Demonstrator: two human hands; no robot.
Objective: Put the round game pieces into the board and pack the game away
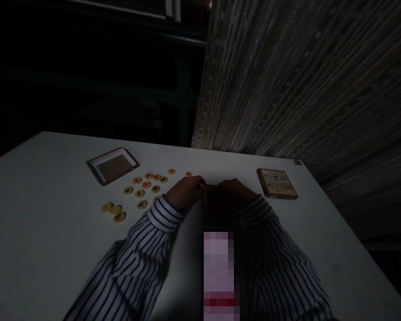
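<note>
My left hand (188,191) and my right hand (239,192) are close together over the middle of the table, fingers curled in. Between them they grip a dark flat object (212,186) by its far edge. Shadow covers most of it, so its kind cannot be made out. Left of my left hand lie several round wooden Chinese chess pieces (146,184) with red or black characters. Two pieces show pale, unmarked faces, and one of them (115,209) lies beside a marked piece. My left sleeve hides part of the group.
An open shallow box part (112,166) with a brown rim sits at the table's back left. A flat box with a printed cover (276,183) lies at the right. The white table (53,249) ends at a striped curtain (287,80). A pixelated patch (218,267) covers the lower middle.
</note>
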